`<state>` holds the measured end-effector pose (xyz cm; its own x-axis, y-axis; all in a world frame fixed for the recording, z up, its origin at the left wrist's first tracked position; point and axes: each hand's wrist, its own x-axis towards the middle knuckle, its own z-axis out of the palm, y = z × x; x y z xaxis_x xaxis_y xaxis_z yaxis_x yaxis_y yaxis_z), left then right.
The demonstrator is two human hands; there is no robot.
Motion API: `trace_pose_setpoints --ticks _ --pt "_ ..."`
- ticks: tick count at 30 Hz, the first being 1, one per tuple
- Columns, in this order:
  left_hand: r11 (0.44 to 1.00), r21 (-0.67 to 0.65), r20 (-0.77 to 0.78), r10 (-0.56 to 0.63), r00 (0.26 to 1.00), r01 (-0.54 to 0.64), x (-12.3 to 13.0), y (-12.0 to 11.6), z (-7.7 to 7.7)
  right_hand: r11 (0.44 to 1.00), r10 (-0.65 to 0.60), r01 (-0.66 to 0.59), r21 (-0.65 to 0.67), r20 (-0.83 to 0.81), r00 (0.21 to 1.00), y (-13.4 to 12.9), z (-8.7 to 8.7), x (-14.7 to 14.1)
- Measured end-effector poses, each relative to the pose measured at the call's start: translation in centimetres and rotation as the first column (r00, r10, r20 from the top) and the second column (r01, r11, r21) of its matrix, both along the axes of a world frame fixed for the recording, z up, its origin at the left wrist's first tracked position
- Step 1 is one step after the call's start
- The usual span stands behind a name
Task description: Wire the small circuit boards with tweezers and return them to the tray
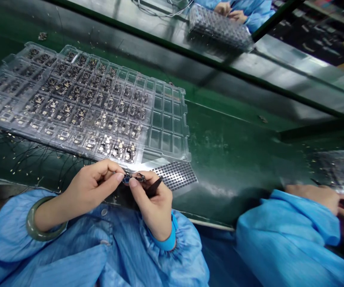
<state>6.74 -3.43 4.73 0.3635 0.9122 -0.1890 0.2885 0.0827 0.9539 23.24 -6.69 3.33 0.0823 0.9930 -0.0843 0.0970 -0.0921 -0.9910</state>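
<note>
PCB (128, 178) pinched in L hand (92, 184) & R hand (153, 201), fingertips closed; R also holds dark tool (155, 185).

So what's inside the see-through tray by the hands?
The tray has many little circuit boards in its pockets. Whatever is under the boards is hidden.

I see one left hand (92, 183) and one right hand (155, 203). There is one green bracelet (32, 224), one blue wrist band (171, 240), one dark tool (155, 185) in the right hand and one sheet of black squares (178, 175). At least two clear trays (167, 105) lie in front, with too many little boards (78, 115) to count. Two other people (291, 235) show.
</note>
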Motion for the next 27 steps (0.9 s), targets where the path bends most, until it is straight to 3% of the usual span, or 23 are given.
trace_pose_setpoints --ticks 14,20,24,27 --pt "0.999 -0.023 0.043 0.041 0.998 -0.04 0.0 -0.4 0.1 0.995 -0.096 0.094 -0.024 -0.139 0.986 -0.3 0.0 -0.7" --pt "0.998 0.039 0.026 0.054 0.998 -0.055 0.1 -0.3 0.0 0.996 -0.084 0.082 -0.022 -0.128 0.988 -0.5 0.0 -0.8" --pt "0.996 0.086 -0.023 0.026 0.999 -0.024 -0.3 -0.5 0.3 0.995 -0.003 0.016 0.099 -0.129 0.992 -0.7 0.1 0.8" --pt "0.993 0.094 -0.045 -0.066 0.997 0.07 -0.4 -0.5 0.4 0.966 -0.074 0.13 0.225 -0.241 0.968 -0.4 0.3 3.3"
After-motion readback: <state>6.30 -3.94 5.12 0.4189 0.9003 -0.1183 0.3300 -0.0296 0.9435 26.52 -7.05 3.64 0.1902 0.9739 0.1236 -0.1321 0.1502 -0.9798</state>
